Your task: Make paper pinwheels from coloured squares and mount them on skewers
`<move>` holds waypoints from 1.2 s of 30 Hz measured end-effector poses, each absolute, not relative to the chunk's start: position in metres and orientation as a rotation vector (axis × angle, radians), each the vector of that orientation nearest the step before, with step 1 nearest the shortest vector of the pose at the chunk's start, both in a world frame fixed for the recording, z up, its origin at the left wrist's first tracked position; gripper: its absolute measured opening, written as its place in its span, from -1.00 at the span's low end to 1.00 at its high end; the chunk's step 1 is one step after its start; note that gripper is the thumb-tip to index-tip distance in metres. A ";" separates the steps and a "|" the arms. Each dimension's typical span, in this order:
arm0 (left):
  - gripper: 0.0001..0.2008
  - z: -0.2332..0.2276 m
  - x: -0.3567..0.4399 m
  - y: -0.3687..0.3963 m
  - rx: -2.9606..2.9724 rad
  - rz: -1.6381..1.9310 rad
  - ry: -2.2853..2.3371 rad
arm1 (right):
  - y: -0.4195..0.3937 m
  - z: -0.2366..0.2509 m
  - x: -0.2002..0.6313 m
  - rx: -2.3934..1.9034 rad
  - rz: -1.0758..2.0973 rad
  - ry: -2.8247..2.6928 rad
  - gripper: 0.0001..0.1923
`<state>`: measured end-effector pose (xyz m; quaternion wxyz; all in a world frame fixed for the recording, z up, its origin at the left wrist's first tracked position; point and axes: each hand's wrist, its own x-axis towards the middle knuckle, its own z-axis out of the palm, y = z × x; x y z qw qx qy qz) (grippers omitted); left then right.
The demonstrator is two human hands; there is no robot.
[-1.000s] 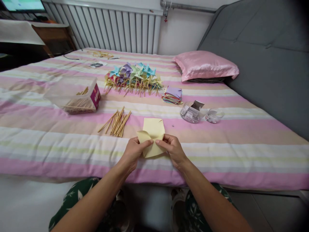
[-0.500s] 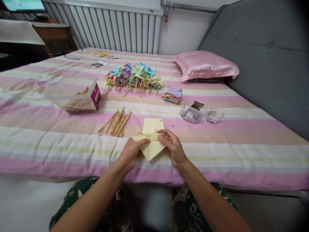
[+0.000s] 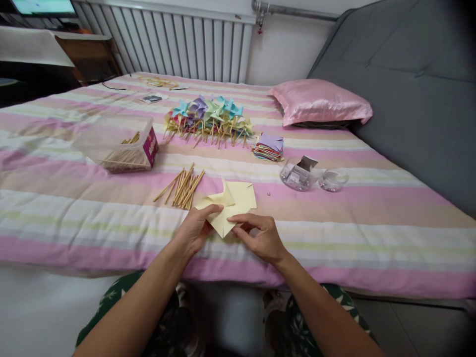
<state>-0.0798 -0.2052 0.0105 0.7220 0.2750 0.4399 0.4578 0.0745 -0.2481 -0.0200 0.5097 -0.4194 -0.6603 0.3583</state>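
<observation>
A pale yellow paper square (image 3: pixel 238 198) with cut, partly folded corners lies over the near part of the striped bed (image 3: pixel 372 218). My left hand (image 3: pixel 193 229) pinches its left folded flap between thumb and fingers. My right hand (image 3: pixel 260 237) touches the paper's lower corner with its fingertips. A loose bundle of wooden sticks (image 3: pixel 182 186) lies just left of the paper.
A heap of finished paper pinwheels (image 3: pixel 210 116) lies mid-bed, a stack of coloured paper squares (image 3: pixel 268 146) to its right. A clear box of sticks (image 3: pixel 119 146) sits at left, two small clear containers (image 3: pixel 299 173) at right. A pink pillow (image 3: pixel 320 101) and grey headboard (image 3: pixel 409 89) stand behind.
The paper has turned and shifted: its left flap now points up and left in my left hand. My right hand has dropped from the paper's centre to its lower corner.
</observation>
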 end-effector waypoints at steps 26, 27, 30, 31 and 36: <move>-0.78 0.002 -0.067 -0.214 0.842 1.101 1.079 | -0.246 -0.021 0.066 -1.185 0.955 -1.137 -0.82; -0.80 0.002 -0.067 -0.215 0.854 1.099 1.089 | -0.246 -0.021 0.065 -1.198 0.937 -1.139 -0.83; -0.83 0.001 -0.066 -0.216 0.903 1.105 1.112 | -0.246 -0.020 0.065 -1.220 0.893 -1.141 -0.83; -0.83 0.001 -0.065 -0.216 0.919 1.114 1.118 | -0.246 -0.020 0.064 -1.222 0.885 -1.142 -0.82; -0.85 -0.001 -0.065 -0.217 0.953 1.171 1.127 | -0.245 -0.022 0.064 -1.232 0.849 -1.133 -0.81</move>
